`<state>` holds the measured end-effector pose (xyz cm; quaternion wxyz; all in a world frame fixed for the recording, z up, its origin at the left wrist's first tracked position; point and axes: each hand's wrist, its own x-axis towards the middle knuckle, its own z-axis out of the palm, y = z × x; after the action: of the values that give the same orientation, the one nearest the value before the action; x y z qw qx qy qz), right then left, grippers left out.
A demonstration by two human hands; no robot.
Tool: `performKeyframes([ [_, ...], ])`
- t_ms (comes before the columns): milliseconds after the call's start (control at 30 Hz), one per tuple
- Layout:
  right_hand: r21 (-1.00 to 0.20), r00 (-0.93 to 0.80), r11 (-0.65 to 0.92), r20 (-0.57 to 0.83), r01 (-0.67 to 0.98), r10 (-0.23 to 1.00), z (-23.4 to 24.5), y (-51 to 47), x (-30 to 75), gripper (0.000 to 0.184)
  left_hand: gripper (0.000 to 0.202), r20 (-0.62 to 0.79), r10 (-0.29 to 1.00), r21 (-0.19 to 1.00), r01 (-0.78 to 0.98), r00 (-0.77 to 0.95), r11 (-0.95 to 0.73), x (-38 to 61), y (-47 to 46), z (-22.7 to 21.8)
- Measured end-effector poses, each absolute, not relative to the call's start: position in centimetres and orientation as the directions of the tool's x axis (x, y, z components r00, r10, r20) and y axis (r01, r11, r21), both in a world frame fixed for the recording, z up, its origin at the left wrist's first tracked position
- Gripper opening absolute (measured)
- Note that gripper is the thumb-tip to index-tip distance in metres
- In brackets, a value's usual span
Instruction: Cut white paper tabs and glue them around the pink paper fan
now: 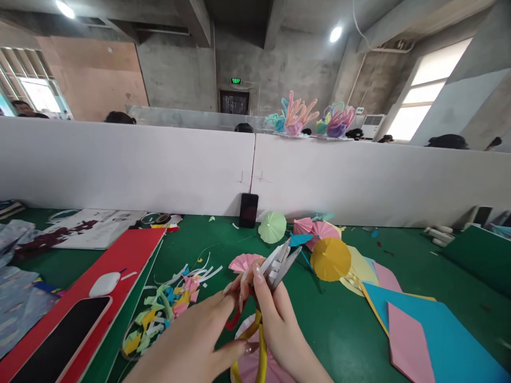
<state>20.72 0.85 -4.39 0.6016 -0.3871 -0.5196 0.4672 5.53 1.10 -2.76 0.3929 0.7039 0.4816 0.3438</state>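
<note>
Bare forearms (pixel 175 346) lay nearest, meeting at two hands held close together. Fingers of the right hand (pixel 275 314) were closed, thumb in front and the rest behind, around the scissors (pixel 261 346) and some folded white paper (pixel 274 261) by the blades, which pointed up and away. Fingers of the left hand (pixel 217 316) were curled beside that thumb, its own thumb by the yellow handle; I could not tell how firmly they gripped. A red loop (pixel 233 320) showed beneath them.

Under the handles was a pleated pink disc (pixel 275 369); just beyond the hands, a pink fan (pixel 244 263). Scraps (pixel 171 303) lay to the left, and further left a phone (pixel 64 340) and a white case (pixel 104 284) rested on a red board (pixel 136 244). Rightward stood a yellow parasol (pixel 331 259), near blue card (pixel 447 330). A green parasol (pixel 272 227) sat before the white partition (pixel 120 167).
</note>
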Motion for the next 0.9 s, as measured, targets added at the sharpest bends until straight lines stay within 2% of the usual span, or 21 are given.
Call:
performKeyframes([
  [100,-0.938,0.008,0.310,0.313,-0.152,0.950,-4.1,1.1,20.9,0.029,0.014,0.016,0.925,0.772,0.584,0.380,-0.253,4.0,0.9,-1.5],
  [133,-0.943,0.005,0.301,0.304,-0.138,0.953,-4.0,1.0,21.0,0.026,0.020,0.051,0.932,0.779,0.570,0.359,-0.262,3.9,0.8,-1.0],
  [233,-0.972,-0.043,0.227,0.230,-0.066,0.972,-4.1,0.6,21.3,0.023,0.033,0.329,0.916,0.765,0.505,0.228,-0.401,5.3,0.9,-0.1],
  [300,-0.974,-0.070,0.227,0.226,0.013,0.972,-4.3,0.2,21.6,0.022,0.028,0.488,0.830,0.641,0.535,0.268,-0.550,6.8,1.1,-0.1],
  [367,-0.954,-0.108,0.287,0.278,0.086,0.955,-4.7,-0.1,21.8,0.023,0.022,0.624,0.711,0.498,0.535,0.325,-0.682,8.2,1.2,-0.4],
  [433,-0.935,-0.151,0.327,0.306,0.139,0.940,-5.0,-0.3,21.9,0.031,0.018,0.677,0.653,0.420,0.551,0.339,-0.721,9.1,1.4,-0.8],
  [667,-0.929,-0.262,0.319,0.267,0.186,0.928,-4.7,-0.6,21.8,0.048,0.025,0.603,0.703,0.537,0.459,0.377,-0.708,9.0,1.8,-1.0],
  [800,-0.938,-0.231,0.293,0.248,0.186,0.941,-4.6,-0.7,21.6,0.054,0.025,0.599,0.704,0.606,0.358,0.383,-0.710,9.3,1.9,-1.1],
  [900,-0.944,-0.212,0.263,0.221,0.197,0.952,-4.8,-0.8,21.7,0.058,0.023,0.616,0.682,0.600,0.326,0.394,-0.731,9.5,1.9,-1.2],
])
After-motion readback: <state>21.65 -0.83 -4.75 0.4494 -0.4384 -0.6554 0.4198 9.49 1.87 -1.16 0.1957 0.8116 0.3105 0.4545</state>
